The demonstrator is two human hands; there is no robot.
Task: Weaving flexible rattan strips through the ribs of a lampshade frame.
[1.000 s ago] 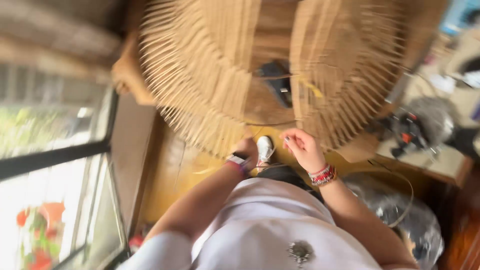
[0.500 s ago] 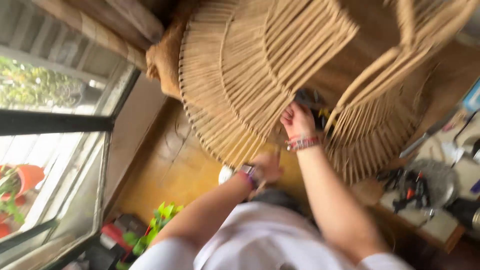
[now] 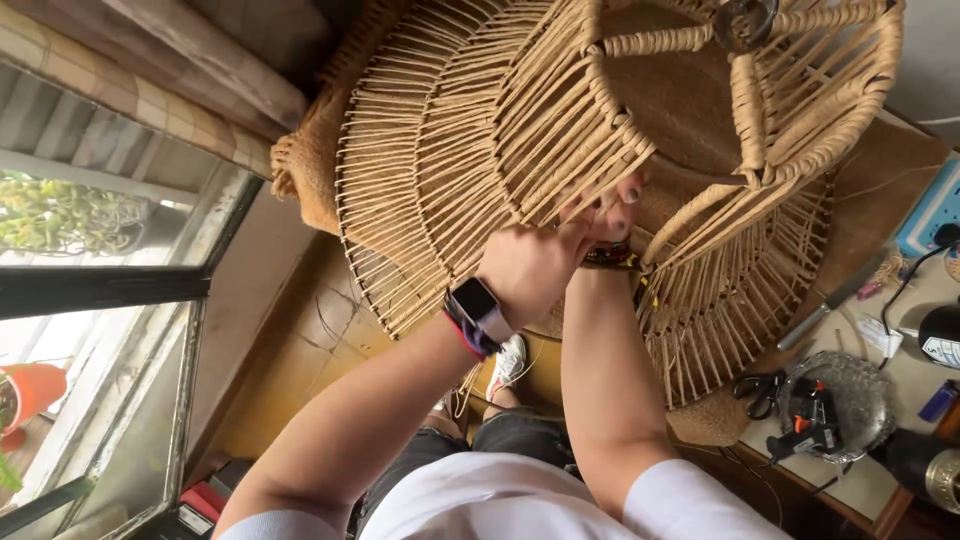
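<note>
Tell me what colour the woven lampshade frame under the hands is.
Light tan, natural straw colour: the woven lampshade frame shows this in the head view, the only one.

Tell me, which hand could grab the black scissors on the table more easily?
Probably the right hand. The scissors lie on the table on the right side, beyond the woven lampshade. The left hand, with the watch, would have to cross over the right arm.

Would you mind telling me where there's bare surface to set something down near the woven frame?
Bare wooden surface lies between the window frame and the woven frame. The right-hand table is crowded: scissors, glue gun.
</note>
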